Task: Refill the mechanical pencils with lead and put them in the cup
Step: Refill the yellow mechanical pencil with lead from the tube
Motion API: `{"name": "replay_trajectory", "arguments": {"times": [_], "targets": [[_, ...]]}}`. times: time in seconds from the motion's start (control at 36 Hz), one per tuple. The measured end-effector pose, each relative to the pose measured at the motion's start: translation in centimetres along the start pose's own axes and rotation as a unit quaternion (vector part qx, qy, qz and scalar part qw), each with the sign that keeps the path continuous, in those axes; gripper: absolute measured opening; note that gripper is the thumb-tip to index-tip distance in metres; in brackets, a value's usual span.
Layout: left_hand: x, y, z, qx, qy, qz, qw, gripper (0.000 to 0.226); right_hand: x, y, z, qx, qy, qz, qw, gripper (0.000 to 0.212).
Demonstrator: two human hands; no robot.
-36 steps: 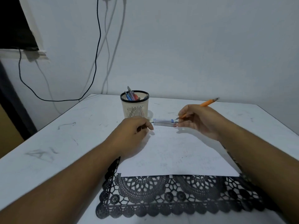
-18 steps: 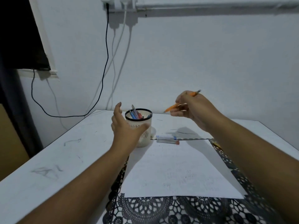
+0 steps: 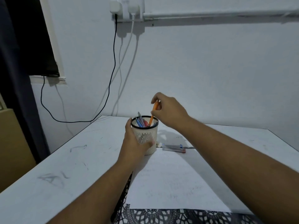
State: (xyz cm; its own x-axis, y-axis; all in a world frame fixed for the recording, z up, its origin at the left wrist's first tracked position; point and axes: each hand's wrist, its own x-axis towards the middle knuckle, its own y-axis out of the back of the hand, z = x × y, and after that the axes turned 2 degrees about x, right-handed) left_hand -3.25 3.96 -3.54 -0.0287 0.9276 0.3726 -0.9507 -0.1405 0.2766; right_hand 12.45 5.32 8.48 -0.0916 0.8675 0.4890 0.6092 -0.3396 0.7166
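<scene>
A cream slotted cup (image 3: 148,134) with a black rim stands on the white table (image 3: 68,160) and holds several blue and red pencils (image 3: 141,121). My left hand (image 3: 134,143) grips the cup's left side, thumb across its front. Above the rim, my right hand (image 3: 168,110) pinches an orange mechanical pencil (image 3: 153,113), which points steeply down with its lower end inside the cup. Two clear lead cases (image 3: 174,147), one blue-capped and one red-capped, lie just right of the cup.
A white paper sheet (image 3: 169,183) lies over a black lace mat (image 3: 178,216) in front of me. Cables (image 3: 113,70) hang from wall sockets behind the table. A dark curtain and a tan panel stand at the left.
My left hand closed round the cup, which it was only reaching for. My right hand carried the orange pencil left and tipped it point-down into the cup. The camera tilted up.
</scene>
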Motion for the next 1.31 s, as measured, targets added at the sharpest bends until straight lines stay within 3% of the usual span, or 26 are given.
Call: {"name": "replay_trajectory", "arguments": {"times": [0.11, 0.25, 0.39, 0.5, 0.58, 0.67, 0.72, 0.78, 0.89, 1.08, 1.22, 1.31], "targets": [[0.3, 0.1, -0.4, -0.001, -0.003, -0.002, 1.0, 0.112, 0.4, -1.5, 0.3, -0.075, -0.001, -0.044, 0.996, 0.013], [0.4, 0.1, -0.6, -0.013, -0.006, 0.002, 1.0, 0.109, 0.4, -2.3, 0.4, -0.093, 0.0, -0.099, 0.991, 0.021], [0.3, 0.2, -0.7, -0.012, -0.003, -0.009, 1.0, 0.113, -0.5, -1.7, 0.8, -0.005, 0.01, -0.041, 0.999, 0.026], [-0.1, 0.4, 0.7, 0.04, -0.015, 0.031, 0.999, 0.135, -2.3, -0.3, 1.7, 0.077, 0.029, 0.051, 0.995, 0.017], [-1.0, 1.2, 2.7, 0.097, -0.101, 0.109, 0.984, 0.12, -4.5, 0.7, 2.9, 0.101, 0.012, 0.071, 0.992, 0.005], [-2.1, 1.6, 4.3, 0.143, -0.275, 0.17, 0.935, 0.078, -7.5, 1.3, 4.7, 0.074, -0.024, 0.037, 0.996, 0.012], [-2.5, 1.1, 4.7, 0.173, -0.347, 0.137, 0.911, 0.044, -9.6, 1.5, 5.9, 0.025, -0.041, -0.002, 0.999, 0.019], [-3.1, 0.2, 4.9, 0.212, -0.351, 0.038, 0.911, 0.012, -11.6, 1.6, 6.8, -0.031, -0.047, -0.045, 0.997, 0.024], [-4.4, -2.0, 4.6, 0.346, -0.295, -0.122, 0.882, 0.029, -14.5, 1.6, 7.8, -0.11, -0.061, -0.111, 0.986, 0.03], [-5.4, -3.7, 2.5, 0.399, -0.229, -0.204, 0.864, 0.031, -17.0, 0.4, 8.3, -0.18, -0.041, -0.159, 0.97, 0.033], [-5.6, -3.6, 2.4, 0.4, -0.229, -0.21, 0.862, 0.035, -17.2, 1.5, 8.0, -0.12, -0.072, -0.148, 0.979, 0.03], [-5.6, -3.5, 2.3, 0.386, -0.225, -0.212, 0.869, 0.035, -16.7, 3.0, 8.5, -0.075, -0.121, -0.094, 0.985, 0.022]]}}
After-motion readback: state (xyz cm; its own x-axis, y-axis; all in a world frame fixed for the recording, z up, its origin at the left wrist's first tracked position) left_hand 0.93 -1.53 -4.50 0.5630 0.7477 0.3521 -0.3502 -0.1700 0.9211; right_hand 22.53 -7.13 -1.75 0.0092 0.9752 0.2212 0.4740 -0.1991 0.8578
